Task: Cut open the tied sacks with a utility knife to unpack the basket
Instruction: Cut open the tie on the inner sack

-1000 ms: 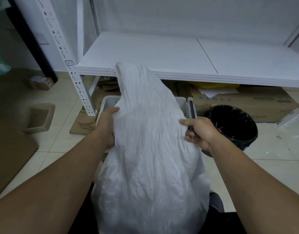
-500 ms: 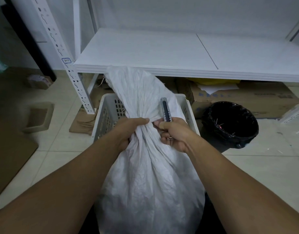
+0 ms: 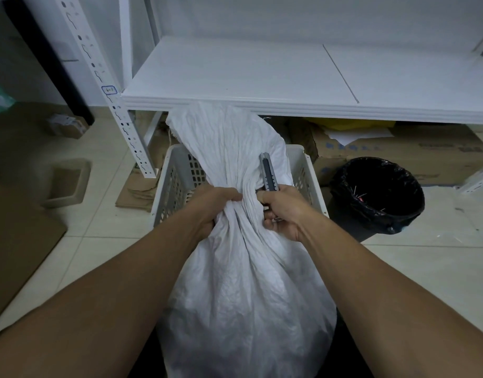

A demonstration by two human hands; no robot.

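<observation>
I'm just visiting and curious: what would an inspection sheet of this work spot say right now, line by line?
Surface: pale tiled floor; flattened cardboard lies at the left.
Job's things: white sack, neck gathered, its top draped over the white slotted basket; utility knife pointing up, no blade visible.
Clutter: black-lined bin, cardboard boxes under the shelf, small open box on the floor.
Grippers: left hand squeezes the sack's neck; right hand grips the knife against the neck.
Cables: nothing seen.
Surroundings: white shelf on a perforated white upright, pale wall behind.
</observation>
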